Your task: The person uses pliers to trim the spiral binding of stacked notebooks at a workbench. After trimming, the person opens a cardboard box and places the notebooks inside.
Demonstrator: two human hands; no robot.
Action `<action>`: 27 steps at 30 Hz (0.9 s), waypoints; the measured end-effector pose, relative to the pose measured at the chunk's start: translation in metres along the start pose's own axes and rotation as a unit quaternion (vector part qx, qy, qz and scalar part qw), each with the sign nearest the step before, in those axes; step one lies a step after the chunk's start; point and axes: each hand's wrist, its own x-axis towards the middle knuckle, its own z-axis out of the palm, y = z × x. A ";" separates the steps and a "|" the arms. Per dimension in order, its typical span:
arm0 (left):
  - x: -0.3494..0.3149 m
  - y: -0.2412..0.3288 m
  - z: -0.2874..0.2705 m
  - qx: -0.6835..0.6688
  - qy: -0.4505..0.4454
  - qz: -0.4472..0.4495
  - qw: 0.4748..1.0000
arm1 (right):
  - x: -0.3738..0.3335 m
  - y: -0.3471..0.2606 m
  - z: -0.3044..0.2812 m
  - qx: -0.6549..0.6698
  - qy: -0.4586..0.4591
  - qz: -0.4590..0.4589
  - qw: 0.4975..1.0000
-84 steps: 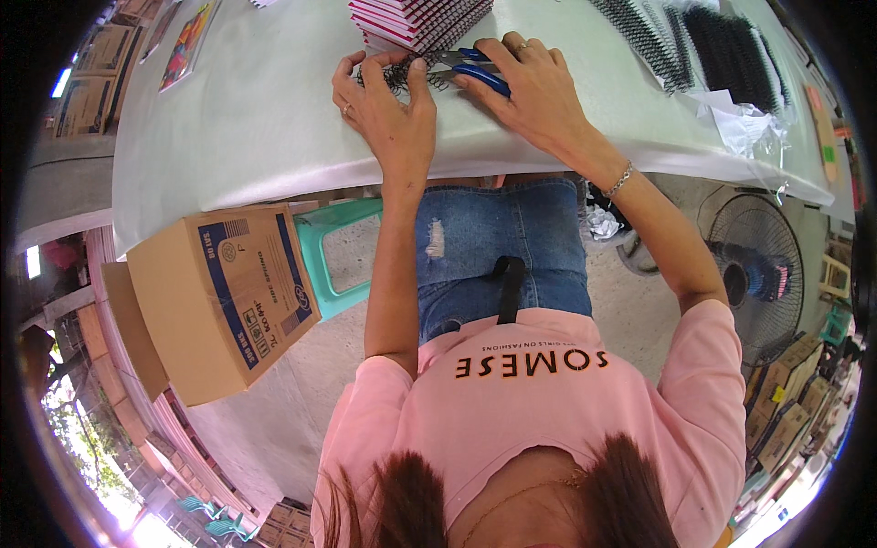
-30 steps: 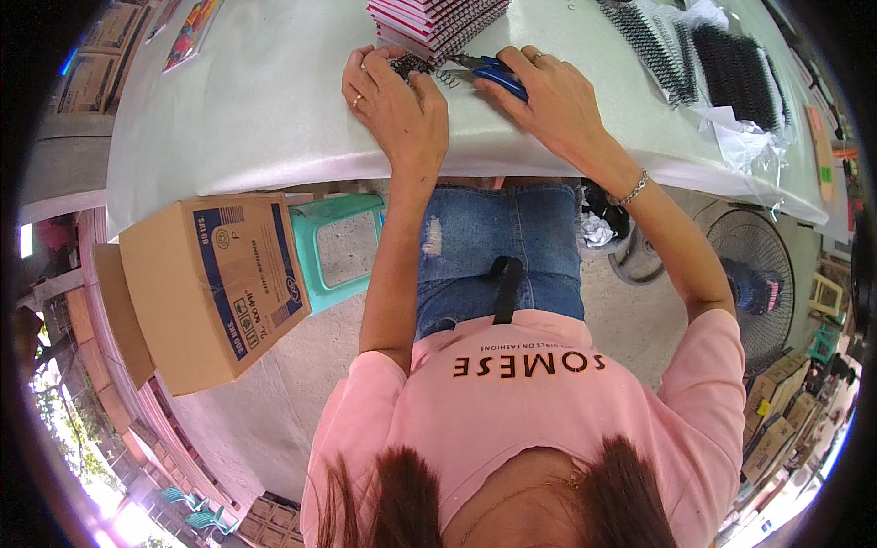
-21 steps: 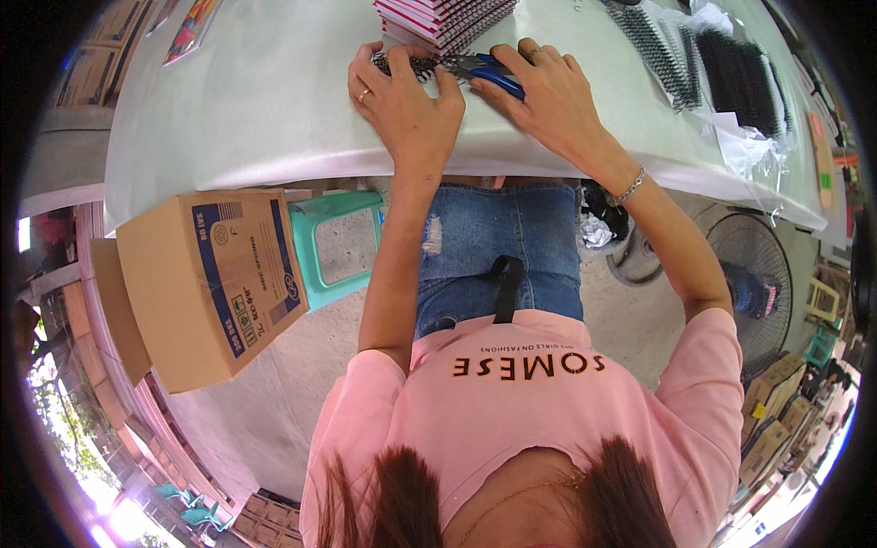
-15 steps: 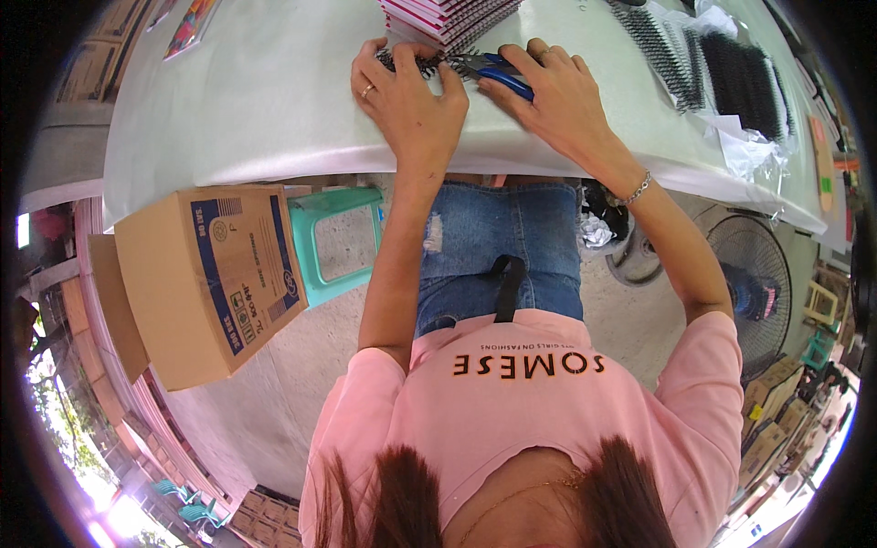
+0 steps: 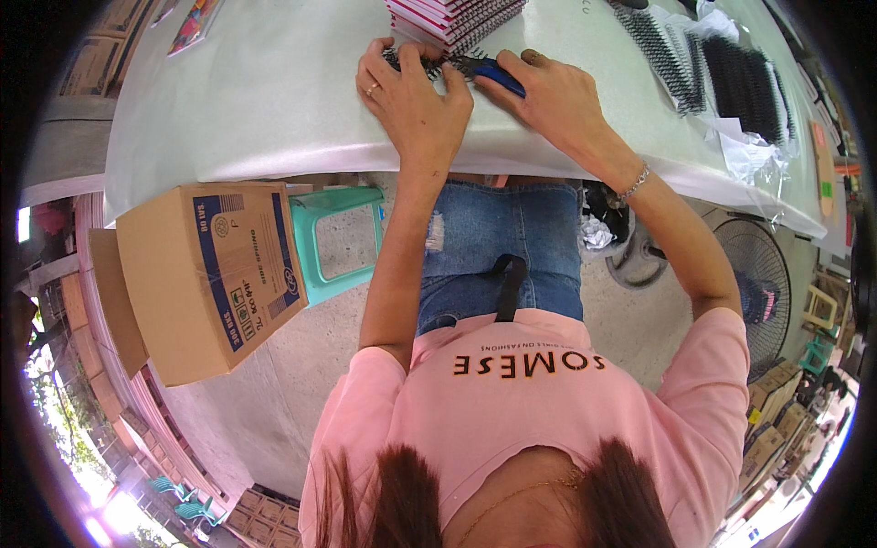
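The left hand (image 5: 418,108) has its fingers closed on the black coil (image 5: 431,68) at the table (image 5: 274,100), just on the near side of the notebooks (image 5: 452,20). The right hand (image 5: 559,96), apart from the left, grips the blue pliers (image 5: 502,77), whose tips are at the coil.

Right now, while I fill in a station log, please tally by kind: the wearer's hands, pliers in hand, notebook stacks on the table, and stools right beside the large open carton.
Hands: 2 (left hand, right hand)
Blue-handled pliers: 1
Notebook stack: 1
Turquoise stool: 1
Total: 5
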 end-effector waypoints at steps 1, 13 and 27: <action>0.000 0.001 -0.001 0.000 -0.002 -0.002 1.000 | -0.001 0.000 -0.002 -0.003 -0.004 0.004 1.000; 0.001 0.005 -0.003 0.004 -0.009 0.009 1.000 | -0.002 0.015 -0.010 -0.043 0.018 -0.049 0.998; -0.001 0.004 -0.002 0.011 -0.011 0.014 1.000 | 0.001 0.018 -0.006 -0.047 0.007 -0.072 0.996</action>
